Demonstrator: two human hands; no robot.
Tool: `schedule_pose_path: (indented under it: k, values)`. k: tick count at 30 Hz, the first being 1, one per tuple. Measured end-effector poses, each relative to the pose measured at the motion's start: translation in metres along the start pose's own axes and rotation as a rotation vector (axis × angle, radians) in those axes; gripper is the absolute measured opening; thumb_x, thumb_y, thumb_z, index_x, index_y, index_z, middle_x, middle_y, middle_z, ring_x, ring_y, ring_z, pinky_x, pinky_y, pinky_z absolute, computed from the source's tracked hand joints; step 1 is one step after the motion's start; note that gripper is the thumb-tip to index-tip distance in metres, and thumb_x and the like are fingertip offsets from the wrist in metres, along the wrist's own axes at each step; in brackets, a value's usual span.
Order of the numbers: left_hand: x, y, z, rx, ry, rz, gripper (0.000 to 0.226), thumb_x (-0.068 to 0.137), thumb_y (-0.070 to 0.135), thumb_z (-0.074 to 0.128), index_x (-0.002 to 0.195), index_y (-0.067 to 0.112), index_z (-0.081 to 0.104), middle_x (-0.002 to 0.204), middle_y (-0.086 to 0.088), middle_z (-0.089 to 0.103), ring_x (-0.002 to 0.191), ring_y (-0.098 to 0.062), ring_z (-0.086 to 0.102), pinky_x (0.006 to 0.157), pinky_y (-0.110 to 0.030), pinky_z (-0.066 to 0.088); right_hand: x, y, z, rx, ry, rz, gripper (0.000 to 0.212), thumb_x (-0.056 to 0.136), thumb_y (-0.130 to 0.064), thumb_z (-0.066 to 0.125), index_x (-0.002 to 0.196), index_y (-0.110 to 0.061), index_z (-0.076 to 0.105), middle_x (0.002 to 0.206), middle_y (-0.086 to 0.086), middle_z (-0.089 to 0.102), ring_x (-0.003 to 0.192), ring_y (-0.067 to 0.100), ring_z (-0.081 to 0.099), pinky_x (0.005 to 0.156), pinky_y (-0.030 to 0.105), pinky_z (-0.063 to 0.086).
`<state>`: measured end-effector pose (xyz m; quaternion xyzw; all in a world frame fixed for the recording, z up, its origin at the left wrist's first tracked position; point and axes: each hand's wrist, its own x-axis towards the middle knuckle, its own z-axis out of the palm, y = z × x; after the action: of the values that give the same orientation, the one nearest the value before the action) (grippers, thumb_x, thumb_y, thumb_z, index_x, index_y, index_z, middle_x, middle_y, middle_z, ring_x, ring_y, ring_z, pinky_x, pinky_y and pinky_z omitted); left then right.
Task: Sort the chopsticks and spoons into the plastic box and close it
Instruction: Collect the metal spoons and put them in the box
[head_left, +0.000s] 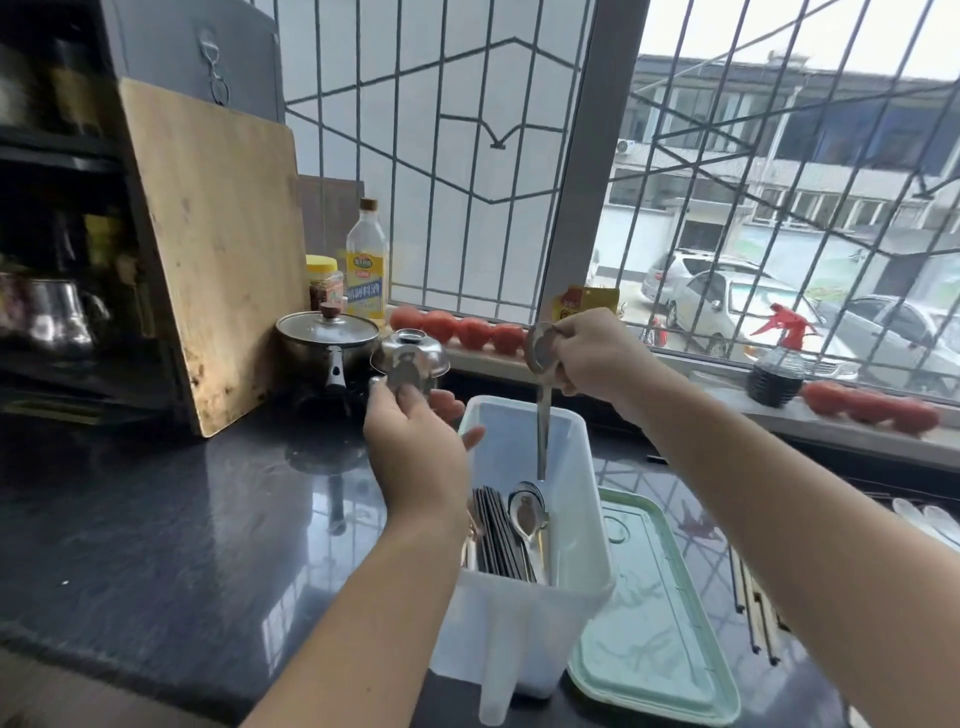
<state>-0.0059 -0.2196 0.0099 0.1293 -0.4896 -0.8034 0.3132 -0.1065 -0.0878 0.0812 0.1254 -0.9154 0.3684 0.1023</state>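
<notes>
A translucent white plastic box (576, 525) stands open on the dark counter, with dark chopsticks (498, 535) and metal spoons (527, 514) lying inside. My right hand (597, 353) grips a metal spoon (543, 410) by its bowl, the handle hanging down into the box. My left hand (415, 441) hovers at the box's left rim with relaxed fingers and holds nothing. The box's green-rimmed lid (654, 608) lies flat on the counter to the right. More chopsticks (753, 608) lie right of the lid, partly hidden by my right arm.
A small steel bowl (410, 358) and a lidded pot (327, 338) stand behind my left hand. A wooden cutting board (218, 249) leans at left. Bottles, a jar and tomatoes (467, 330) line the window sill. White spoons (930, 519) lie at far right.
</notes>
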Motion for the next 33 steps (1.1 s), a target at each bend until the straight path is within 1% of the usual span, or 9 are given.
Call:
schedule_pose_path:
  k: [4, 8, 16, 20, 23, 27, 29, 31, 33]
  values:
    - [0.004, -0.004, 0.000, 0.033, -0.011, -0.015, 0.028, 0.112, 0.022, 0.035, 0.101, 0.008, 0.057, 0.089, -0.011, 0.056, 0.058, -0.012, 0.058, 0.055, -0.032, 0.060, 0.004, 0.019, 0.040, -0.381, -0.352, 0.030, 0.010, 0.096, -0.006, 0.061, 0.096, -0.010, 0.070, 0.078, 0.010, 0.073, 0.060, 0.018, 0.071, 0.050, 0.025, 0.056]
    - [0.003, -0.007, 0.002, 0.097, -0.048, 0.005, 0.029, 0.112, 0.022, 0.035, 0.100, 0.008, 0.056, 0.087, -0.009, 0.057, 0.046, -0.007, 0.053, 0.049, -0.028, 0.054, 0.008, 0.036, 0.086, -0.856, -0.489, -0.065, 0.003, 0.084, -0.013, 0.072, 0.087, -0.012, 0.073, 0.067, -0.001, 0.070, 0.058, 0.014, 0.066, 0.059, 0.031, 0.060]
    - [0.003, -0.007, 0.001, 0.121, -0.060, 0.003, 0.028, 0.112, 0.023, 0.036, 0.097, 0.013, 0.058, 0.085, -0.007, 0.057, 0.048, -0.006, 0.053, 0.049, -0.027, 0.053, 0.012, 0.051, 0.104, -0.827, -0.687, 0.211, 0.014, 0.092, -0.006, 0.071, 0.087, 0.001, 0.060, 0.068, 0.008, 0.071, 0.044, 0.015, 0.066, 0.067, 0.031, 0.061]
    - [0.002, -0.006, 0.001, 0.133, -0.065, 0.012, 0.028, 0.112, 0.023, 0.037, 0.098, 0.014, 0.059, 0.084, -0.006, 0.058, 0.048, -0.007, 0.054, 0.048, -0.027, 0.051, 0.006, 0.052, 0.104, -0.890, -0.675, 0.182, 0.018, 0.096, -0.008, 0.063, 0.109, 0.004, 0.065, 0.091, 0.008, 0.072, 0.090, 0.026, 0.075, 0.088, 0.035, 0.059]
    - [0.001, -0.006, 0.001, 0.144, -0.069, 0.017, 0.028, 0.112, 0.024, 0.038, 0.099, 0.013, 0.059, 0.084, -0.006, 0.058, 0.048, -0.007, 0.054, 0.048, -0.026, 0.051, 0.002, 0.047, 0.103, -1.101, -0.576, -0.038, 0.023, 0.098, -0.013, 0.059, 0.119, -0.007, 0.065, 0.098, 0.006, 0.054, 0.111, 0.029, 0.062, 0.085, 0.035, 0.049]
    - [0.002, -0.006, 0.001, 0.144, -0.082, 0.005, 0.028, 0.112, 0.027, 0.039, 0.100, 0.012, 0.059, 0.083, -0.005, 0.059, 0.048, -0.007, 0.054, 0.048, -0.027, 0.051, 0.011, 0.051, 0.109, -1.111, -0.554, -0.118, 0.019, 0.091, -0.020, 0.069, 0.108, -0.013, 0.069, 0.088, 0.001, 0.059, 0.088, 0.024, 0.061, 0.072, 0.034, 0.049]
    - [0.002, -0.007, 0.002, 0.141, -0.089, 0.001, 0.028, 0.112, 0.028, 0.039, 0.100, 0.012, 0.059, 0.083, -0.005, 0.059, 0.047, -0.008, 0.053, 0.048, -0.028, 0.051, 0.008, 0.056, 0.115, -1.035, -0.716, -0.064, 0.016, 0.086, -0.024, 0.076, 0.093, -0.010, 0.071, 0.078, 0.002, 0.064, 0.075, 0.021, 0.062, 0.065, 0.032, 0.049]
    - [0.002, -0.007, 0.002, 0.145, -0.093, 0.004, 0.028, 0.112, 0.029, 0.039, 0.100, 0.012, 0.059, 0.082, -0.005, 0.059, 0.048, -0.009, 0.053, 0.048, -0.028, 0.051, 0.002, 0.058, 0.119, -0.985, -0.905, 0.037, 0.022, 0.094, -0.022, 0.067, 0.076, -0.008, 0.067, 0.062, 0.000, 0.062, 0.058, 0.017, 0.057, 0.058, 0.028, 0.047]
    - [0.002, -0.008, 0.003, 0.140, -0.095, 0.005, 0.029, 0.112, 0.031, 0.041, 0.099, 0.012, 0.059, 0.082, -0.005, 0.059, 0.048, -0.009, 0.052, 0.048, -0.029, 0.051, 0.000, 0.060, 0.120, -0.989, -0.943, 0.044, 0.025, 0.096, -0.015, 0.063, 0.073, -0.005, 0.067, 0.052, 0.000, 0.059, 0.054, 0.017, 0.055, 0.062, 0.030, 0.050]
